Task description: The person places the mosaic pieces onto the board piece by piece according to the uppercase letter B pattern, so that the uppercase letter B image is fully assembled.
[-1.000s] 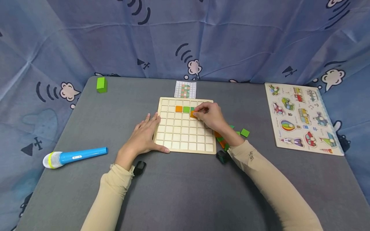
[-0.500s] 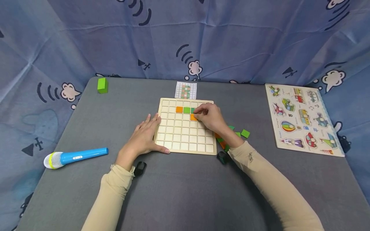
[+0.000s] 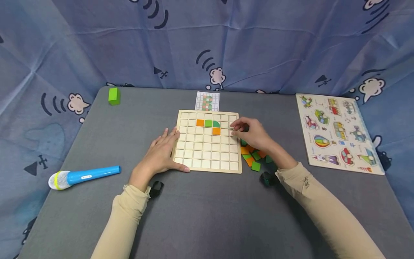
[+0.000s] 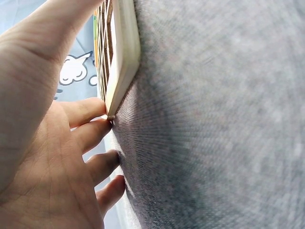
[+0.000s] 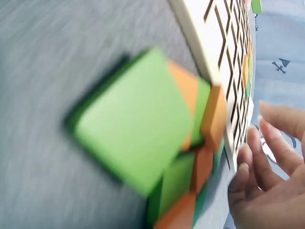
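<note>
A wooden grid board lies mid-table, bearing an orange square, a green square, a teal rounded piece and, below that one, another orange square. My left hand rests with spread fingers along the board's left edge, its thumb at the near edge; in the left wrist view the fingertips of that hand touch the board's rim. Over the board's right edge hovers my right hand, fingers loosely bent and nothing visible between them. Loose green and orange pieces lie beside the board.
A small pattern card lies behind the board. At the back left stands a green block, and a blue toy microphone lies on the left. A picture puzzle board occupies the right side.
My right hand has let go of the lower orange square and moved right, uncovering it and the teal piece. More loose pieces show by the board. My left hand has stayed in place.
</note>
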`<state>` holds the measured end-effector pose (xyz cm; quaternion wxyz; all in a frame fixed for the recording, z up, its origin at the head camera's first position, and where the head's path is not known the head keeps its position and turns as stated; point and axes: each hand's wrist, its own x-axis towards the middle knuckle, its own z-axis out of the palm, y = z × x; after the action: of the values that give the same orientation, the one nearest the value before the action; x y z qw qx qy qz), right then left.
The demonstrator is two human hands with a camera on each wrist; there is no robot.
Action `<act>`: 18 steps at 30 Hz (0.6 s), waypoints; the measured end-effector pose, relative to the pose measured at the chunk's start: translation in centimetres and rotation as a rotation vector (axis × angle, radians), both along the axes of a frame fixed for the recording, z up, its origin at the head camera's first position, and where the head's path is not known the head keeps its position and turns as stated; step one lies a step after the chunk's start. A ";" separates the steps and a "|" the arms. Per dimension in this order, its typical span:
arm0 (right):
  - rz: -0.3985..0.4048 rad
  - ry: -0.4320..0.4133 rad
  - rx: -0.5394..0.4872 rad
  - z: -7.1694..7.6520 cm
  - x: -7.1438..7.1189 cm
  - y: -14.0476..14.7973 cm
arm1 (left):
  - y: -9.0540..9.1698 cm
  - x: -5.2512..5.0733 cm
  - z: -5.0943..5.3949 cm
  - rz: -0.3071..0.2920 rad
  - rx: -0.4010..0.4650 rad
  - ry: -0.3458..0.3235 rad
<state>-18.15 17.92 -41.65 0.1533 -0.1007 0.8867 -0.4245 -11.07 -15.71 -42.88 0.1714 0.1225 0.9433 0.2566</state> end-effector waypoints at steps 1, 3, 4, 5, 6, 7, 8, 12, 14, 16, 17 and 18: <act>0.018 -0.007 0.010 0.1 0.1 0.4 | 0.0 0.0 0.0 0.000 -0.001 0.000; 0.052 -0.021 0.031 0.2 0.2 1.0 | -0.1 0.0 0.0 0.001 -0.002 0.002; 0.065 -0.023 0.043 0.2 0.3 1.4 | -0.1 0.0 0.0 0.001 -0.003 0.003; 0.074 -0.026 0.057 0.3 0.4 1.7 | -0.1 0.0 0.0 0.000 -0.002 0.004; 0.080 -0.028 0.067 0.3 0.5 2.0 | -0.1 0.0 0.0 0.001 -0.003 0.003; 0.084 -0.032 0.074 0.3 0.6 2.3 | -0.1 0.0 -0.1 0.001 -0.003 0.003; 0.087 -0.035 0.081 0.3 0.7 2.6 | -0.1 -0.1 -0.1 0.001 -0.003 0.002; 0.093 -0.039 0.107 0.2 1.1 3.5 | 0.0 0.0 0.1 0.000 -0.003 -0.001; 0.092 -0.038 0.119 0.1 1.3 3.8 | 0.0 -0.1 0.0 -0.001 -0.002 0.002; 0.090 -0.031 0.126 -0.1 1.4 4.0 | 0.0 0.0 0.1 -0.002 -0.001 0.004; 0.089 -0.026 0.126 -0.2 1.5 4.1 | 0.0 0.0 0.0 -0.002 -0.002 0.005; 0.087 -0.020 0.127 -0.3 1.6 4.2 | 0.0 0.0 0.0 -0.003 -0.002 0.006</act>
<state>-16.58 22.10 -41.98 0.1865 -0.1251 0.9050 -0.3614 -11.11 -15.68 -42.89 0.1691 0.1245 0.9438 0.2552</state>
